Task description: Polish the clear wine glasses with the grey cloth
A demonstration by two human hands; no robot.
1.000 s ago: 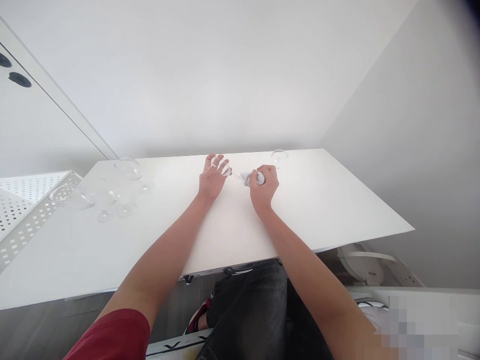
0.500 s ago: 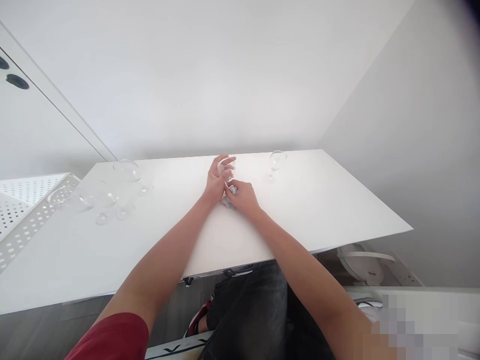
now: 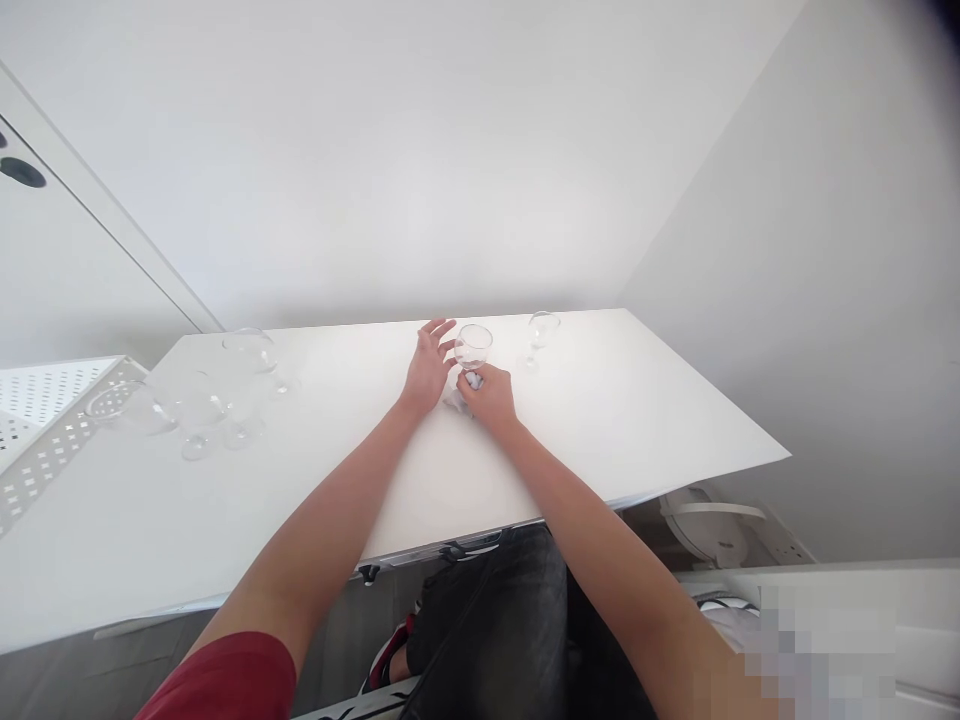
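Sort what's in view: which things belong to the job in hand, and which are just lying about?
In the job:
clear glass beside the left hand
pale cloth in the right hand

Apparently aside:
glass cluster at left
single glass at right
perforated white panel

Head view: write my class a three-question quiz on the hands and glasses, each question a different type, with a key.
1. True or false: the right hand grips a pale cloth.
2. Where is the lone glass relative to that hand? A) to its left B) to its right C) underneath it
3. Fill in: the ______ is open beside the middle glass.

Key: 1 true; 2 B; 3 left hand
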